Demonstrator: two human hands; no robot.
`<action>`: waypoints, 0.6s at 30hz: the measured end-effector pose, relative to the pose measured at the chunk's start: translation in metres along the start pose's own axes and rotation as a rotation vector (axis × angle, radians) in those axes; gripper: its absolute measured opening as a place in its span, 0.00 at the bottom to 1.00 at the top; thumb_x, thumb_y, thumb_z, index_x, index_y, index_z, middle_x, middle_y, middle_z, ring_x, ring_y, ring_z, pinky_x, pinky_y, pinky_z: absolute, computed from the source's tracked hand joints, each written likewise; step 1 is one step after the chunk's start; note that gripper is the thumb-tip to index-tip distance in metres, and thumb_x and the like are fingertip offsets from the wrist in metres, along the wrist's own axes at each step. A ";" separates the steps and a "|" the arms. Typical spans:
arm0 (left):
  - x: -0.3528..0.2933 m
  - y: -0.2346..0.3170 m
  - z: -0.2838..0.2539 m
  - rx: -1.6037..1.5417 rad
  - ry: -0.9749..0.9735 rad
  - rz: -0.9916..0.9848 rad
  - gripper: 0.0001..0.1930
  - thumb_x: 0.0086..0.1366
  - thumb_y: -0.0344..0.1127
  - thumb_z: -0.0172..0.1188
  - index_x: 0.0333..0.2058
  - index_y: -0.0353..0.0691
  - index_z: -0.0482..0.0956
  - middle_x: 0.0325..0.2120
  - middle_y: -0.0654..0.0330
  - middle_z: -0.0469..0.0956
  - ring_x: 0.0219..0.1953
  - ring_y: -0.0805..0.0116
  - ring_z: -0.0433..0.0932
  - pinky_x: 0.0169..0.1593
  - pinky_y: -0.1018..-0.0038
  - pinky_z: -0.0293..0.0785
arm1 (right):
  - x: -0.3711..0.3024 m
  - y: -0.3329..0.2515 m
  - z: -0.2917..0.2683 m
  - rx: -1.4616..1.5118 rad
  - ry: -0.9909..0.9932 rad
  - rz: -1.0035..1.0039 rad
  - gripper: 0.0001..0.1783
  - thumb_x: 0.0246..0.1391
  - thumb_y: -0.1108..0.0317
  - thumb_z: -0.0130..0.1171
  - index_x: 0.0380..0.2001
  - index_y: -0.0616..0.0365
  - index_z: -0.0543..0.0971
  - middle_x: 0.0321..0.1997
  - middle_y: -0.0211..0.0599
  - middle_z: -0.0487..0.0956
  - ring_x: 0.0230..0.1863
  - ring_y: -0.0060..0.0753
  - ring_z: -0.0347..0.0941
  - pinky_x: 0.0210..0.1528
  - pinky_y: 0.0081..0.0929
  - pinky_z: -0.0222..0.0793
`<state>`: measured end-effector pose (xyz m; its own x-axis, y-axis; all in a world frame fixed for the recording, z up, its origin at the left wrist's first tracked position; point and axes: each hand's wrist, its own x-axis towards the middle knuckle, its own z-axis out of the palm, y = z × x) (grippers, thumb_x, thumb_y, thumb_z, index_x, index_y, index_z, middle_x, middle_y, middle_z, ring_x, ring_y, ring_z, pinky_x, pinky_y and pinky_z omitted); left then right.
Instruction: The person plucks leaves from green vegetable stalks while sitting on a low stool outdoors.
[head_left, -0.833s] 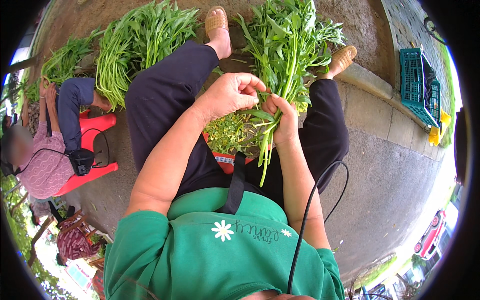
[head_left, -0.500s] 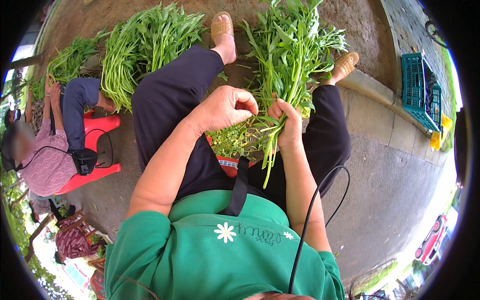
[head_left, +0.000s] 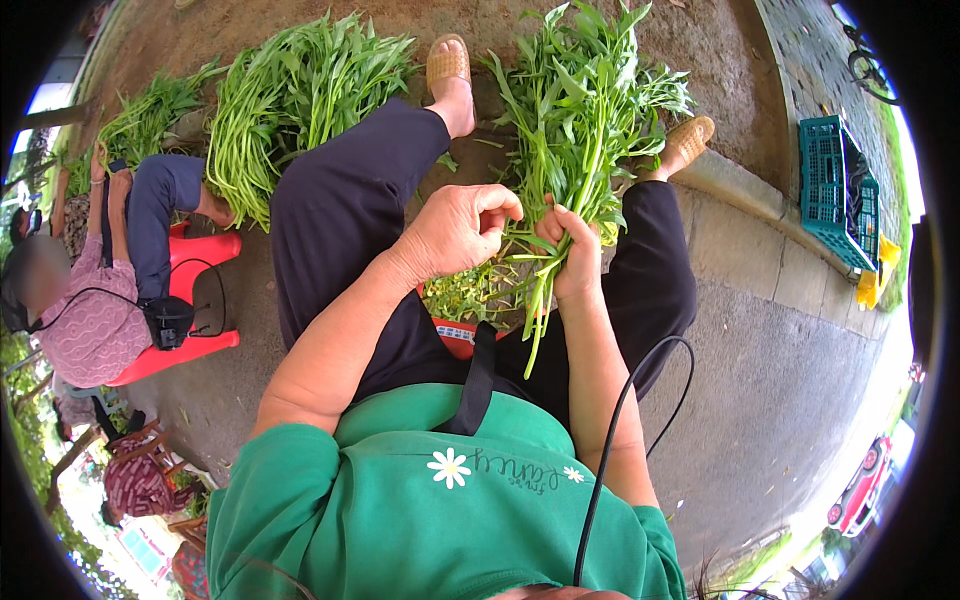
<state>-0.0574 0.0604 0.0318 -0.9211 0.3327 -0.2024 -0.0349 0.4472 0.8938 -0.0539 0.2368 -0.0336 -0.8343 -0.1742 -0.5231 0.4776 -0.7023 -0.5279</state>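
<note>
My right hand (head_left: 574, 252) is wrapped round the stems of a bunch of water spinach (head_left: 590, 150). Its long narrow leaves fan out away from me, while the cut stem ends hang down toward my lap. Just left of the stems, my left hand (head_left: 462, 228) is curled, thumb and forefinger close together; whatever is between them, if anything, is too small to make out. Below the hands, between my knees, lies a heap of yellowish-green leaf scraps (head_left: 465, 296). Part of a red object (head_left: 455, 338) shows beneath my lap.
A big pile of water spinach (head_left: 300, 110) lies beyond my left knee. To the left a person (head_left: 95, 320) sits on a red plastic stool (head_left: 205, 262) near more greens (head_left: 150, 120). A teal crate (head_left: 835, 195) and a yellow bag (head_left: 878, 275) stand at right. A black cable (head_left: 610, 440) loops beside my right arm.
My left hand has shifted slightly toward me and to the right, its fingers nearer the stems. The right hand keeps its hold on the bunch.
</note>
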 end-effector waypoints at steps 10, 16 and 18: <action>-0.006 0.010 0.000 0.035 0.108 0.006 0.12 0.48 0.20 0.52 0.33 0.38 0.74 0.16 0.67 0.67 0.20 0.80 0.67 0.28 0.81 0.67 | -0.002 -0.001 0.009 -0.009 0.005 -0.005 0.10 0.50 0.72 0.51 0.36 0.65 0.71 0.16 0.26 0.61 0.17 0.20 0.55 0.18 0.18 0.51; -0.013 0.004 0.013 -0.006 0.175 0.011 0.12 0.48 0.20 0.48 0.32 0.38 0.72 0.17 0.66 0.65 0.19 0.78 0.64 0.27 0.81 0.64 | 0.002 0.004 0.005 0.006 0.001 -0.013 0.10 0.50 0.72 0.51 0.36 0.66 0.71 0.15 0.25 0.61 0.17 0.20 0.54 0.18 0.18 0.48; -0.014 0.002 0.014 -0.036 0.192 -0.011 0.12 0.48 0.20 0.47 0.32 0.38 0.72 0.17 0.66 0.64 0.19 0.79 0.64 0.27 0.81 0.64 | 0.000 0.006 0.003 -0.006 0.016 -0.013 0.10 0.50 0.72 0.51 0.36 0.66 0.72 0.15 0.24 0.60 0.17 0.19 0.54 0.18 0.18 0.48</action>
<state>-0.0395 0.0683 0.0309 -0.9776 0.1618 -0.1349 -0.0557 0.4190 0.9063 -0.0515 0.2310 -0.0347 -0.8357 -0.1540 -0.5272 0.4689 -0.7000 -0.5387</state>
